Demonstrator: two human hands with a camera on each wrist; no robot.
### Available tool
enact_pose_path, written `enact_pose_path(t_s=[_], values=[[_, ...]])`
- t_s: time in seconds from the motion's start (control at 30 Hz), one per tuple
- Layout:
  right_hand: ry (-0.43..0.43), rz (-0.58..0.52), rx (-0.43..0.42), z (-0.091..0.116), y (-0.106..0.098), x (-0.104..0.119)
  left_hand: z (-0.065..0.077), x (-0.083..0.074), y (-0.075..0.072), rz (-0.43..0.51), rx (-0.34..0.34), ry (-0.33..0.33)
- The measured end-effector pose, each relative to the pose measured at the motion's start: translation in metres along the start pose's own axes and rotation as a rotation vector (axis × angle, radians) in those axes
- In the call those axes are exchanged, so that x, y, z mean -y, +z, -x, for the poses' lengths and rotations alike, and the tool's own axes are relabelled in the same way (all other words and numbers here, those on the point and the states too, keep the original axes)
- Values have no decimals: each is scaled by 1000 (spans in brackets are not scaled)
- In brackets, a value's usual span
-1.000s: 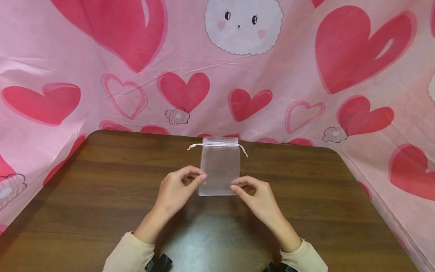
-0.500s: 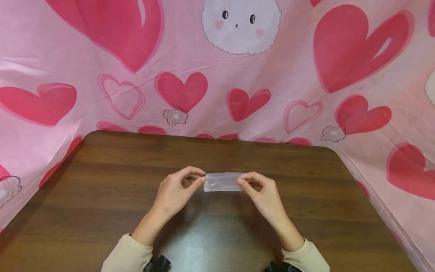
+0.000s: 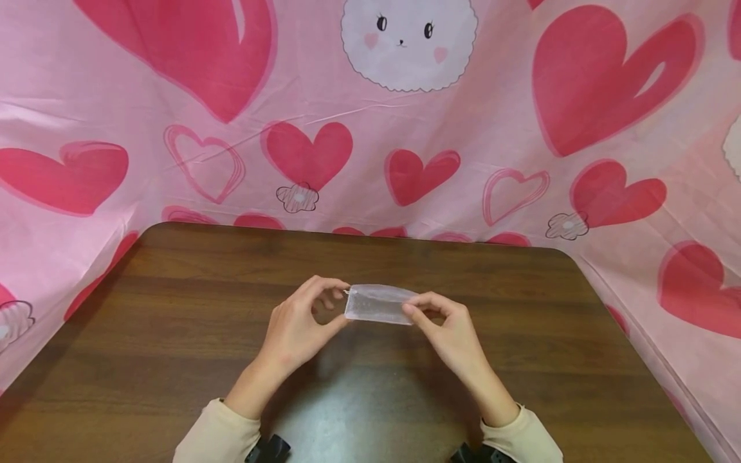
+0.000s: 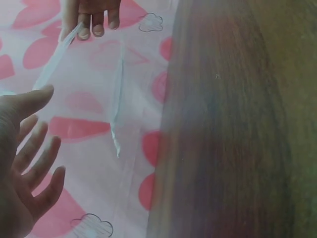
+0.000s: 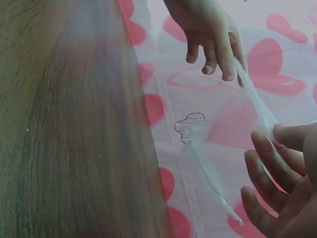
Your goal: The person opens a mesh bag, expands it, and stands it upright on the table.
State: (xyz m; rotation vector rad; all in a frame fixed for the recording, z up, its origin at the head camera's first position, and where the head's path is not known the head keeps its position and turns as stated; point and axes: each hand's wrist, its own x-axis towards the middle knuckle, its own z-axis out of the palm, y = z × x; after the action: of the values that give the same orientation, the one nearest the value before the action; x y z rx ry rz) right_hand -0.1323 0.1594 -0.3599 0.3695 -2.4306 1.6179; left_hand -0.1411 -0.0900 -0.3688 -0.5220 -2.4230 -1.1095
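One sheer drawstring bag [image 3: 373, 305] between left fingers [image 3: 331, 283] and right fingers [image 3: 433, 299].

On my feed, a pink cloth [image 3: 370, 109] with red hearts [image 3: 312, 151] hangs behind a brown table [image 3: 532, 328]. I see pale glare [image 3: 341, 405] on its near part.

A heart-printed pink cloth [image 3: 370, 148] hangs behind and beside a brown wood-grained table [image 3: 370, 379].
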Motion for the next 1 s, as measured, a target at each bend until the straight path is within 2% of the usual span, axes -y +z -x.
enact_pose_path(t_s=[0.13,0.3,0.37,0.5,0.7,0.9,1.0], values=[[2,33,39,1,1,-1,0,1,-2,8,-40,70],[10,75,69,1,3,-1,0,2,-1,15,-58,182],[7,87,69,1,2,-1,-1,3,0,12,-67,198],[5,93,59,0,-1,-1,0,4,0,10,-92,168],[6,16,43,-3,-10,1,0,3,-1,-9,-113,97],[-97,23,-26,-4,-14,-1,1,1,0,-25,-92,36],[-140,17,-27,-3,-14,-1,1,-1,0,-22,-65,13]])
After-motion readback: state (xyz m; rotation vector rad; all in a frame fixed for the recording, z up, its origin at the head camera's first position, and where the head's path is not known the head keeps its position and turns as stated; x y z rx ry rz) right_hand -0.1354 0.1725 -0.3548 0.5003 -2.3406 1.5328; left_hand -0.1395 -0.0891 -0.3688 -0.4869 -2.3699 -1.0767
